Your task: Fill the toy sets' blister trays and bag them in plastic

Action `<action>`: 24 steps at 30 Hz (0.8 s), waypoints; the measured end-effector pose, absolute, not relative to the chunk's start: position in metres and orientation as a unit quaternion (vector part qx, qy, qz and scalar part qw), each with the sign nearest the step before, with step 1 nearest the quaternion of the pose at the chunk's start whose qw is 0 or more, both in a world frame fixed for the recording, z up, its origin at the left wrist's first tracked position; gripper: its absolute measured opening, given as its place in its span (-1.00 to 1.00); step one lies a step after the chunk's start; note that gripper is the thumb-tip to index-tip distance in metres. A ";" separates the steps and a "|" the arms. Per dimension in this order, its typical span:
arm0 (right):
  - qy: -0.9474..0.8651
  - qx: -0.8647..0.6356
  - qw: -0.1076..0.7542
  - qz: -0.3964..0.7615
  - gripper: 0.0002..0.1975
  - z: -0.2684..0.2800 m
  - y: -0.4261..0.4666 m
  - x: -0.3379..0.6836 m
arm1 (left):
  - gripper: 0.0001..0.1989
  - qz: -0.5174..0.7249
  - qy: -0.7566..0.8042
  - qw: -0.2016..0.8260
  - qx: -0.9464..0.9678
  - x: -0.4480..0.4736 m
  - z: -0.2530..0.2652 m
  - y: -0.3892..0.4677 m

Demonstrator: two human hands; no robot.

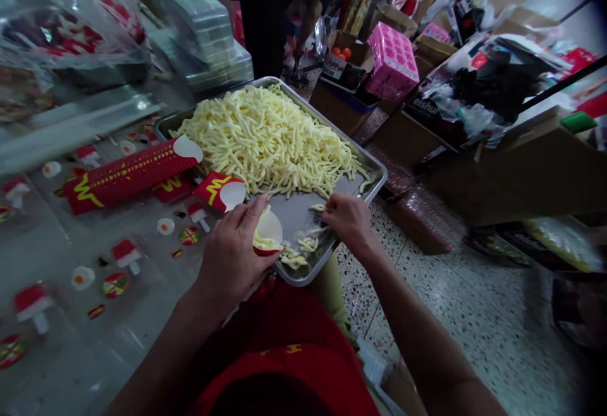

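Note:
My left hand (237,239) is wrapped round a red french fry carton (271,226) with a white inside, and a few pale yellow fry-shaped pieces show in its mouth. My right hand (347,217) has its fingers pinched together over the tray's near right part, at a pale fry-shaped piece (318,208). Between the hands lie several loose pieces (294,258). A large heap of the same pieces (270,138) fills the far part of the metal tray (310,274). Another red carton (220,192) with a yellow M-like mark lies just beyond my left hand.
A long nested stack of red cartons (133,172) lies left of the tray on a table covering (142,315) printed with food pictures. Clear plastic boxes (199,30) are stacked behind. A person in dark clothes (270,18) stands beyond; cardboard boxes (512,169) crowd the right.

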State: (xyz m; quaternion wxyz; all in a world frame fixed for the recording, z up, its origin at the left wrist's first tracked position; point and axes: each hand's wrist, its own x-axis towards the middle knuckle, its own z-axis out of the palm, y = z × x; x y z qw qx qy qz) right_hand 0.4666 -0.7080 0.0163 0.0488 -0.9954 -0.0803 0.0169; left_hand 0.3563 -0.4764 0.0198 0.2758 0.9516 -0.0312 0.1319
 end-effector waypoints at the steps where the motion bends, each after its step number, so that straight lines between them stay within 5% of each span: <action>1: -0.102 -0.992 0.070 0.029 -0.88 0.021 -0.711 0.464 | -0.11 0.128 -0.033 0.278 0.951 0.357 0.019 -0.475; 9: -0.268 -0.957 -0.020 0.106 -0.85 0.020 -0.711 0.462 | -0.10 0.065 -0.037 0.288 0.955 0.367 0.023 -0.480; 11: -0.226 -0.966 0.023 0.119 -0.87 0.018 -0.711 0.469 | -0.10 0.038 -0.045 0.289 0.956 0.373 0.028 -0.482; 16: -0.164 -0.939 0.284 0.100 -0.90 0.034 -0.694 0.468 | -0.10 0.001 -0.035 0.248 0.968 0.385 0.033 -0.492; 21: -0.312 -0.927 0.207 0.037 -0.88 0.050 -0.644 0.439 | -0.30 0.075 0.031 0.203 0.976 0.376 0.022 -0.512; 24: -0.395 -0.878 0.262 0.076 -0.80 0.049 -0.627 0.425 | -0.34 0.127 0.081 0.190 0.970 0.361 0.013 -0.513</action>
